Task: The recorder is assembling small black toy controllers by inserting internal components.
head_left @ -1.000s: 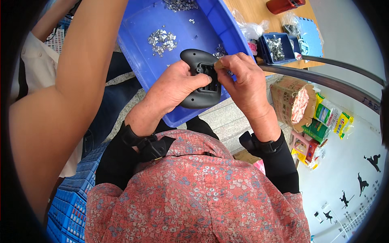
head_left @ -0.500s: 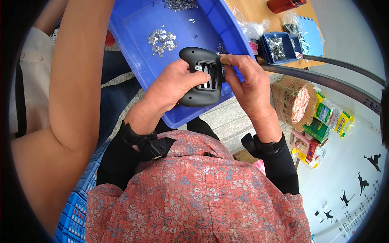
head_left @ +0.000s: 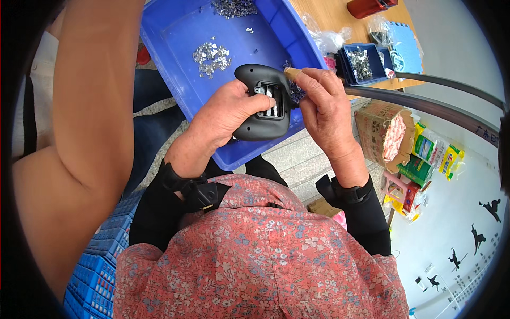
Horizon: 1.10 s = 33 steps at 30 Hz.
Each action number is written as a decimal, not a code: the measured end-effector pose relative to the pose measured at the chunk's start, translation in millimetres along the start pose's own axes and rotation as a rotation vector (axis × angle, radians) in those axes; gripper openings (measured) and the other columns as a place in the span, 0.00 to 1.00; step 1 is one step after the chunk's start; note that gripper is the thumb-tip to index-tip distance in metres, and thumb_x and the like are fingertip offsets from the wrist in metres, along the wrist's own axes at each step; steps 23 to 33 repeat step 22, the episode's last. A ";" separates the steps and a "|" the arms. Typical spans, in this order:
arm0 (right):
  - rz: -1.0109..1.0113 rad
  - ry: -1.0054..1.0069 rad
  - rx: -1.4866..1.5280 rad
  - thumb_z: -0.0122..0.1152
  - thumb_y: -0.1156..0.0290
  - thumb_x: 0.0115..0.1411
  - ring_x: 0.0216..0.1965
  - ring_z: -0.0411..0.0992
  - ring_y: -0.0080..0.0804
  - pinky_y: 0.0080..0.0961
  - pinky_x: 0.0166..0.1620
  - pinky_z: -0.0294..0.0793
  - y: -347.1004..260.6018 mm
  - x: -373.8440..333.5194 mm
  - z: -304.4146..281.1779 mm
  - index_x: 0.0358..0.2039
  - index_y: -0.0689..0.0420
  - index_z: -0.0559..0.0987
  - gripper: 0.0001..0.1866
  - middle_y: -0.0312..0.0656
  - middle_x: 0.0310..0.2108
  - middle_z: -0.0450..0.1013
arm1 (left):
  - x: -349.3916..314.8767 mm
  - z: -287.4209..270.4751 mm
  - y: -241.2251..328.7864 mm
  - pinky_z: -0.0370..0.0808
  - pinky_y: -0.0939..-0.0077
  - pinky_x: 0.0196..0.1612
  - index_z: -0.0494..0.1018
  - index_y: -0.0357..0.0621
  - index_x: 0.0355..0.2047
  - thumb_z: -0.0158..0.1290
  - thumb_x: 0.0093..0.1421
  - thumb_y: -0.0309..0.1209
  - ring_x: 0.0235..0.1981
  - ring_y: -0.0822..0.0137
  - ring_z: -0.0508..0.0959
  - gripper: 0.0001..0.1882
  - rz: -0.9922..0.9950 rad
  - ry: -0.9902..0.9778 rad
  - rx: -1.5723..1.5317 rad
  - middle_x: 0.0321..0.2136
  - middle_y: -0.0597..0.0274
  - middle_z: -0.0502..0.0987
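Observation:
My left hand (head_left: 226,106) grips a black game controller (head_left: 263,127) with its back turned up. The thumb presses into the uncovered battery compartment (head_left: 271,101), where silver metal contacts show; the other fingers are hidden underneath. Close to the controller's right edge is my right hand (head_left: 326,103), its thumb and index finger apart with nothing visible between them. A tan covering wraps the index fingertip. Beneath those fingers lies a pile of small dark metal pieces (head_left: 296,93), partly hidden. Both hands are above a blue plastic bin (head_left: 180,58).
Loose silver metal pieces (head_left: 211,58) lie in the bin, with another heap (head_left: 234,7) farther back. A small dark-blue tray (head_left: 361,64) of pieces stands on the wooden table (head_left: 313,8). At left is another person's bare arm (head_left: 98,95). An open carton (head_left: 374,130) stands right.
My right hand has drawn slightly away from the controller's edge, its thumb and index finger spreading. My left hand keeps its hold. The other person's arm has shifted a little left.

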State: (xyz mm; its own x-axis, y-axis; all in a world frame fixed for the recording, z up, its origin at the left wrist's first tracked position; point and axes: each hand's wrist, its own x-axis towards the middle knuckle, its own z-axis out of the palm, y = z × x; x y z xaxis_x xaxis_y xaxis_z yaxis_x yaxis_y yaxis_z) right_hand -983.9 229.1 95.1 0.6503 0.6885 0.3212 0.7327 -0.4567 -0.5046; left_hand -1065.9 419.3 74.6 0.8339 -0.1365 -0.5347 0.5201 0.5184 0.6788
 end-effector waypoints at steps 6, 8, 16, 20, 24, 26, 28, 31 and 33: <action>-0.153 -0.076 -0.101 0.59 0.83 0.45 0.44 0.71 0.45 0.38 0.48 0.70 2.5 -0.5 4.0 0.49 0.52 0.80 0.27 0.42 0.43 0.75 | 1.2 -3.2 -2.6 0.80 0.76 0.36 0.75 0.34 0.44 0.57 0.58 0.26 0.32 0.73 0.80 0.15 0.006 0.009 -0.049 0.34 0.61 0.80; -0.076 -0.020 -0.045 0.58 0.83 0.44 0.44 0.71 0.45 0.38 0.48 0.70 1.9 1.5 1.9 0.49 0.53 0.80 0.28 0.42 0.44 0.75 | 3.2 -3.9 -2.2 0.80 0.76 0.36 0.75 0.34 0.45 0.57 0.58 0.26 0.32 0.73 0.80 0.15 -0.003 0.013 -0.052 0.34 0.61 0.80; 0.096 0.084 0.002 0.53 0.89 0.43 0.41 0.75 0.48 0.36 0.42 0.76 7.7 -23.7 -25.8 0.46 0.55 0.80 0.28 0.46 0.40 0.77 | 7.2 -0.1 1.2 0.77 0.71 0.48 0.70 0.36 0.54 0.54 0.61 0.25 0.44 0.69 0.78 0.20 0.047 0.012 -0.050 0.44 0.60 0.77; 0.168 0.034 0.022 0.55 0.85 0.45 0.38 0.75 0.46 0.37 0.40 0.76 6.4 -58.5 -47.9 0.45 0.54 0.80 0.25 0.44 0.37 0.77 | 11.2 -4.2 -3.0 0.77 0.71 0.47 0.70 0.38 0.54 0.56 0.63 0.30 0.43 0.70 0.78 0.19 0.024 0.027 -0.022 0.43 0.62 0.77; 0.225 -0.083 -0.016 0.59 0.80 0.46 0.39 0.76 0.45 0.36 0.43 0.76 8.0 -82.1 -64.7 0.45 0.51 0.81 0.23 0.43 0.37 0.77 | 13.9 9.4 2.8 0.77 0.71 0.47 0.70 0.39 0.54 0.56 0.63 0.30 0.44 0.70 0.78 0.20 0.059 0.024 -0.008 0.44 0.62 0.77; 0.225 -0.083 -0.016 0.59 0.80 0.46 0.39 0.76 0.45 0.36 0.43 0.76 8.0 -82.1 -64.7 0.45 0.51 0.81 0.23 0.43 0.37 0.77 | 13.9 9.4 2.8 0.77 0.71 0.47 0.70 0.39 0.54 0.56 0.63 0.30 0.44 0.70 0.78 0.20 0.059 0.024 -0.008 0.44 0.62 0.77; 0.225 -0.083 -0.016 0.59 0.80 0.46 0.39 0.76 0.45 0.36 0.43 0.76 8.0 -82.1 -64.7 0.45 0.51 0.81 0.23 0.43 0.37 0.77 | 13.9 9.4 2.8 0.77 0.71 0.47 0.70 0.39 0.54 0.56 0.63 0.30 0.44 0.70 0.78 0.20 0.059 0.024 -0.008 0.44 0.62 0.77; 0.225 -0.083 -0.016 0.59 0.80 0.46 0.39 0.76 0.45 0.36 0.43 0.76 8.0 -82.1 -64.7 0.45 0.51 0.81 0.23 0.43 0.37 0.77 | 13.9 9.4 2.8 0.77 0.71 0.47 0.70 0.39 0.54 0.56 0.63 0.30 0.44 0.70 0.78 0.20 0.059 0.024 -0.008 0.44 0.62 0.77; 0.225 -0.083 -0.016 0.59 0.80 0.46 0.39 0.76 0.45 0.36 0.43 0.76 8.0 -82.1 -64.7 0.45 0.51 0.81 0.23 0.43 0.37 0.77 | 13.9 9.4 2.8 0.77 0.71 0.47 0.70 0.39 0.54 0.56 0.63 0.30 0.44 0.70 0.78 0.20 0.059 0.024 -0.008 0.44 0.62 0.77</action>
